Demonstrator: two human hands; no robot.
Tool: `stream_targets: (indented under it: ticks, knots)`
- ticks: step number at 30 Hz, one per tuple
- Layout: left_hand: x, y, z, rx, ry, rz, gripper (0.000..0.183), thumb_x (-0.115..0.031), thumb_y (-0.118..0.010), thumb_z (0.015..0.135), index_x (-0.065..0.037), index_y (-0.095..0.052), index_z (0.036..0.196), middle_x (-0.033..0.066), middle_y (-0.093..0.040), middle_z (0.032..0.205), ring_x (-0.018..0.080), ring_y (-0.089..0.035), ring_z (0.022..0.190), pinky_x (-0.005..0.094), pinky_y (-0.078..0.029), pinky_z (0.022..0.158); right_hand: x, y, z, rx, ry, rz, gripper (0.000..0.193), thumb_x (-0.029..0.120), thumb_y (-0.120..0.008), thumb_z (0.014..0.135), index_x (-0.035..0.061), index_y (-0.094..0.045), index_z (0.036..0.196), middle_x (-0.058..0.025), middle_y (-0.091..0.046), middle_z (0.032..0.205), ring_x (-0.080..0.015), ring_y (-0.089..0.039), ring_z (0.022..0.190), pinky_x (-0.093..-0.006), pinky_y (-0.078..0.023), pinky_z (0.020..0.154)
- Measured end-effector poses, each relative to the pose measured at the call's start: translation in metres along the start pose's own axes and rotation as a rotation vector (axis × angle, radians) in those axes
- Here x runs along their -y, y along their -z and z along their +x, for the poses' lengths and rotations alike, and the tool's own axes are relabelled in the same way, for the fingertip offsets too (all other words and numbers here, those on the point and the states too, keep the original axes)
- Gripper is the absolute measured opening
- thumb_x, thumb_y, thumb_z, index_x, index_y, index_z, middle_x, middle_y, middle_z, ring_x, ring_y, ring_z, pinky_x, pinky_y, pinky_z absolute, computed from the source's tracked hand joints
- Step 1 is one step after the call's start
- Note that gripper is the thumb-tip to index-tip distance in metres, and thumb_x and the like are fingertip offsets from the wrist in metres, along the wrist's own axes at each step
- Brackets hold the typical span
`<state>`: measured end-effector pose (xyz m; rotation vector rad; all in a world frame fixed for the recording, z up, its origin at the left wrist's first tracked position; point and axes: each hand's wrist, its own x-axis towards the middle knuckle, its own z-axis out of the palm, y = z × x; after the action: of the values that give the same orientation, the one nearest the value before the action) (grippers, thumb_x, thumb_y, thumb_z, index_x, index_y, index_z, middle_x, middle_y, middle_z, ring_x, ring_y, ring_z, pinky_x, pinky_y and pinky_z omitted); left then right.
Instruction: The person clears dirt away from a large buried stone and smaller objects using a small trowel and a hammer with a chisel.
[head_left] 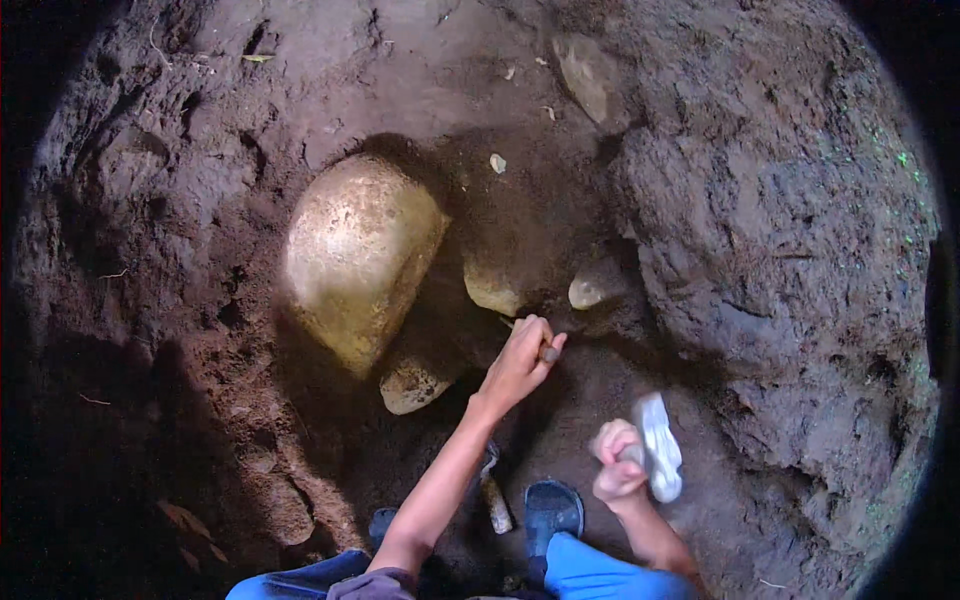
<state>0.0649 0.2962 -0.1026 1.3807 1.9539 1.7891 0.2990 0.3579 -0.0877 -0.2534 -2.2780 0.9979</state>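
My left hand is closed around a wooden-handled chisel. The butt of its handle sticks out on the thumb side, and its tip is mostly hidden by my fingers, close to a half-buried tan stone. Lower on the right, my right hand grips what looks like a hammer, its long silvery-white head smeared by motion and held apart from the chisel. On the dirt between my feet lies a small trowel with a worn handle.
A large pale boulder rises left of my hands, with a smaller stone below it. Another stone protrudes from the soil to the right. Rough earth walls enclose the pit. My shoe stands near the trowel.
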Motion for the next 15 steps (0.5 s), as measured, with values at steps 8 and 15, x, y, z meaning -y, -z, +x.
stream_targets:
  ticks: [8, 15]
  knots:
    - [0.001, 0.010, -0.011, 0.013, 0.027, 0.041, 0.024, -0.009, -0.066, 0.095, -0.002, -0.046, 0.085, 0.0134, -0.046, 0.081, 0.0316, -0.045, 0.076, 0.0415, -0.037, 0.071, 0.034, -0.016, 0.013, -0.127, -0.409, 0.357, 0.041, 0.047, -0.053, 0.103, 0.0075, -0.056, 0.113, 0.0008, -0.055, 0.078, -0.0088, -0.047, 0.058, -0.0249, -0.032, 0.047]
    - [0.007, 0.004, -0.028, -0.075, -0.001, 0.084, 0.030, -0.005, -0.071, 0.089, -0.003, -0.045, 0.075, 0.0125, -0.045, 0.071, 0.0309, -0.047, 0.067, 0.0398, -0.039, 0.064, 0.029, -0.009, 0.026, 0.026, -0.188, -0.093, 0.027, 0.023, -0.061, 0.098, 0.0002, -0.053, 0.086, -0.0169, -0.058, 0.065, -0.0369, -0.061, 0.054, -0.0414, -0.046, 0.050]
